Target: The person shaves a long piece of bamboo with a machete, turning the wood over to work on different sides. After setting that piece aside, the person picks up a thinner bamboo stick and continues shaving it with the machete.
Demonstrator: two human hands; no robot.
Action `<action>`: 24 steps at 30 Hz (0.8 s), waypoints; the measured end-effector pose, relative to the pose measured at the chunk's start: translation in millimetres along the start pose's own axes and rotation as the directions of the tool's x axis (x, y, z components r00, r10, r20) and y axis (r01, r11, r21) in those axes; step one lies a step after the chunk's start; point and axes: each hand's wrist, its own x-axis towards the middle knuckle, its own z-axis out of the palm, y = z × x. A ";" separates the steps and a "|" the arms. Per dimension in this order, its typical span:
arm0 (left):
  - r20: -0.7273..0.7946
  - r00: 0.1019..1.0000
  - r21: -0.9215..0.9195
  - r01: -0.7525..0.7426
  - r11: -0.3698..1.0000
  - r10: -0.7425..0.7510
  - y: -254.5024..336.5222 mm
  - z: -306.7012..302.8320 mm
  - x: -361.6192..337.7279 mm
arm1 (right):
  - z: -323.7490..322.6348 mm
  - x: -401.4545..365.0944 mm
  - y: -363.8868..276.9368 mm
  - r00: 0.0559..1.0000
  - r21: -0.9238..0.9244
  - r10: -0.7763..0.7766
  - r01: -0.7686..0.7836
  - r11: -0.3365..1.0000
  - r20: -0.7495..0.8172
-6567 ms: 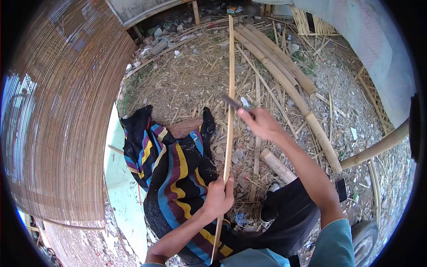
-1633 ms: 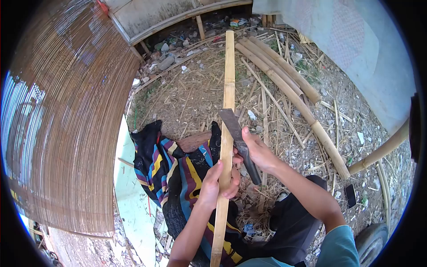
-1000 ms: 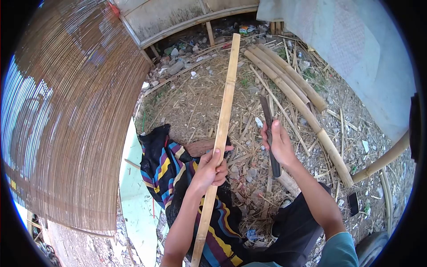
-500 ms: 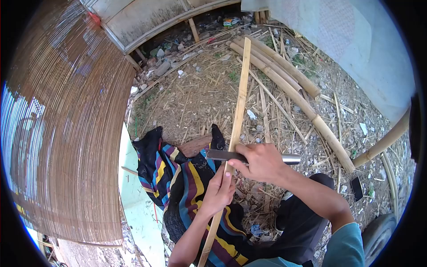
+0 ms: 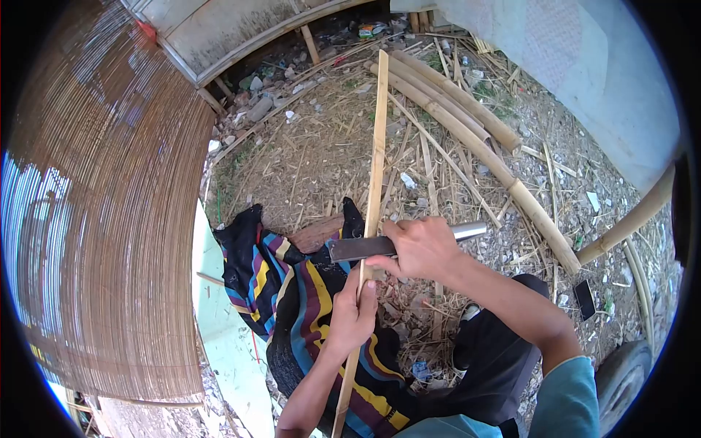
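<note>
A long, pale bamboo strip (image 5: 377, 146) slants away from my lap. Around its lower part my left hand (image 5: 353, 314) is closed, thumb lying along the strip. My right hand (image 5: 425, 248) grips a broad knife (image 5: 358, 250) with a dark blade and a shiny metal tube handle sticking out to the right. The blade lies across the strip just above my left hand. How the edge meets the bamboo is hidden from this angle. Beneath the strip, a striped dark cloth (image 5: 314, 306) covers part of my lap and the ground.
Several thick bamboo poles (image 5: 475, 135) lie at the upper right, among shavings and litter. A phone (image 5: 585, 300) rests on the ground near a tire (image 5: 624, 379). On the left hangs a slatted bamboo blind (image 5: 109, 219). A wooden block (image 5: 318, 233) is beside the cloth.
My right hand and the knife have moved slightly up and left along the strip, and the handle end now tilts upward. The strip's far end has shifted left.
</note>
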 end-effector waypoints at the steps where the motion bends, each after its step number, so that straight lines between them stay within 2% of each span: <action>1: 0.000 1.000 0.002 -0.001 1.000 0.001 -0.4 -2.4 2.0 | 1.3 3.4 1.3 1.000 0.008 -0.012 0.012 1.000 -0.009; 3: -0.020 0.999 0.057 -0.039 0.998 0.040 -1.9 -4.1 4.8 | 10.2 8.7 8.3 0.997 -0.026 -0.067 0.066 0.998 -0.044; 5: -0.007 1.000 0.049 0.003 0.999 -0.002 0.6 -4.4 -3.0 | 4.6 22.6 12.2 0.995 -0.053 0.101 -0.102 0.993 -0.027; 6: 0.007 0.999 0.035 0.050 0.998 -0.051 -0.2 -2.5 -9.8 | -3.9 43.1 33.6 0.912 -0.007 0.409 -0.409 0.912 0.019; 7: 0.053 0.998 0.093 0.036 0.995 -0.041 -11.2 4.6 -20.7 | -27.1 56.2 56.0 0.818 0.030 0.576 -0.576 0.817 0.000; 8: 0.097 0.994 0.096 -0.063 0.993 0.053 -11.9 12.0 -27.8 | -31.1 53.1 84.1 0.810 -0.012 0.575 -0.579 0.815 -0.115; 9: 0.118 0.993 0.102 -0.027 0.994 0.015 -1.1 12.1 -31.1 | -31.8 47.6 108.1 0.796 -0.058 0.558 -0.585 0.809 -0.234; 10: 0.135 0.991 0.097 0.012 0.995 -0.025 7.6 15.2 -32.5 | -34.3 42.0 116.2 0.795 -0.067 0.553 -0.583 0.809 -0.249; 11: 0.158 0.987 0.074 0.030 0.997 -0.042 6.8 12.1 -32.0 | -34.8 31.1 120.6 0.741 -0.013 0.610 -0.638 0.770 -0.281; 12: 0.157 0.987 0.043 -0.035 0.998 0.028 -2.1 11.7 -31.1 | -33.6 18.8 126.5 0.681 0.043 0.668 -0.690 0.723 -0.300; 13: 0.178 0.982 -0.073 0.084 0.994 -0.070 -7.0 7.2 -30.5 | -25.5 9.3 142.3 0.683 0.032 0.669 -0.692 0.721 -0.293; 14: 0.207 0.966 -0.177 0.194 0.965 -0.156 -8.3 2.0 -28.2 | -12.6 3.8 162.4 0.631 0.141 0.718 -0.715 0.685 -0.293; 15: 0.221 0.958 -0.236 0.234 0.943 -0.183 -1.4 -0.3 -25.1 | -11.4 5.0 166.5 0.577 0.256 0.765 -0.723 0.641 -0.286; 16: 0.213 0.960 -0.233 0.231 0.945 -0.182 -0.8 -3.2 -21.6 | -10.8 3.3 169.7 0.580 0.262 0.763 -0.718 0.645 -0.285; 17: 0.204 0.958 -0.255 0.250 0.934 -0.201 -2.1 -6.1 -18.9 | -9.8 0.2 171.5 0.510 0.557 0.858 -0.698 0.449 -0.052; 18: 0.194 0.956 -0.279 0.270 0.922 -0.221 -2.0 -8.1 -17.1 | -12.1 -0.7 166.4 0.470 0.754 0.858 -0.636 0.164 0.210; 19: 0.171 0.960 -0.297 0.266 0.917 -0.223 2.2 -8.9 -15.9 | -12.6 1.6 152.9 0.436 0.778 0.870 -0.620 0.104 0.231; 20: 0.163 0.961 -0.296 0.264 0.918 -0.224 5.9 -10.4 -15.5 | -8.6 -0.4 152.5 0.442 0.779 0.866 -0.618 0.104 0.235; 23: 0.203 0.954 -0.326 0.278 0.904 -0.220 12.2 -15.8 -13.2 | 6.7 -8.2 169.0 0.457 0.561 0.838 -0.794 0.235 0.297; 24: 0.215 0.949 -0.338 0.294 0.894 -0.231 12.8 -17.2 -12.4 | 17.0 -10.3 178.0 0.457 0.563 0.839 -0.793 0.234 0.295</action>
